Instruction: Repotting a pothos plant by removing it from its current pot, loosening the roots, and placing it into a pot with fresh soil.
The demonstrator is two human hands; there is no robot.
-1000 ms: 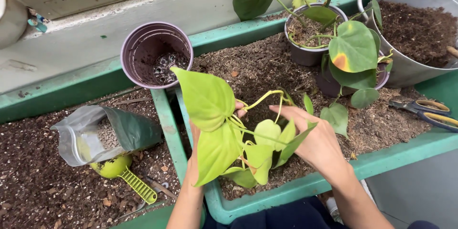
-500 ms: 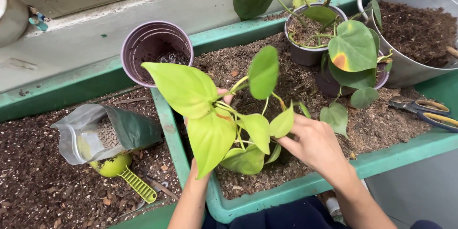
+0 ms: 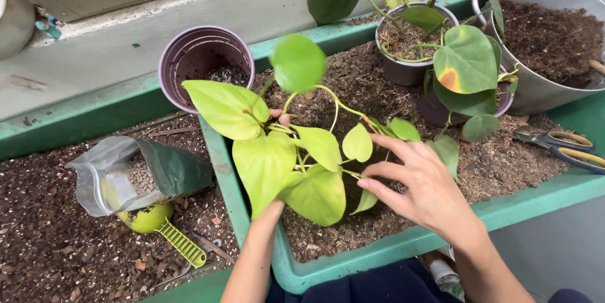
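A light green leafy plant cutting with heart-shaped leaves is held up over the soil of a green planter tray. My left hand is mostly hidden behind the leaves and grips its stems; only fingertips show. My right hand is spread open at the plant's right side, fingers touching the stems and small leaves. An empty purple pot stands just behind the plant.
A potted plant with a yellow-spotted leaf and a metal bucket of soil stand at the back right. Scissors lie on the right. A bag of granules and a green scoop lie in the left tray.
The plant has been lifted and turned more upright, its top leaf swinging up and back. My right hand stayed at its right side, fingers spreading along the stems.
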